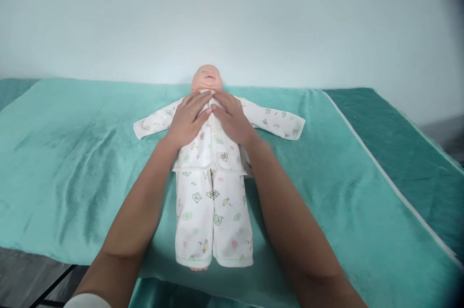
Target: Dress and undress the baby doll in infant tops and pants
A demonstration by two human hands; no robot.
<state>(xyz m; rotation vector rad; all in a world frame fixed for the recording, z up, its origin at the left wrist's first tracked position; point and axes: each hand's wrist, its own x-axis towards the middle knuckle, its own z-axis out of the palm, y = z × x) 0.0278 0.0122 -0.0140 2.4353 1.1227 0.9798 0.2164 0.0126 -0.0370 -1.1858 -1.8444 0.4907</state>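
Note:
A baby doll (207, 78) lies on its back, head toward the wall. It wears a white printed jacket (211, 153) and matching trousers (213, 221). The jacket's long sleeves stretch out to both sides, and no doll hands show at the cuffs. Below the left trouser cuff a bit of the doll's foot peeks out. My left hand (188, 119) rests flat on the left half of the jacket's chest, fingers extended. On the other half lies my right hand (234, 117), its fingers also stretched out. Both sets of fingertips meet near the collar, partly covering the jacket's front.
A light green cloth (90, 163) covers the table beneath the doll, with wrinkles at the left. Darker green cloth (391, 129) with a pale edge shows at the right. Behind stands a plain pale wall (232, 13). Grey floor (25, 274) appears at the lower left.

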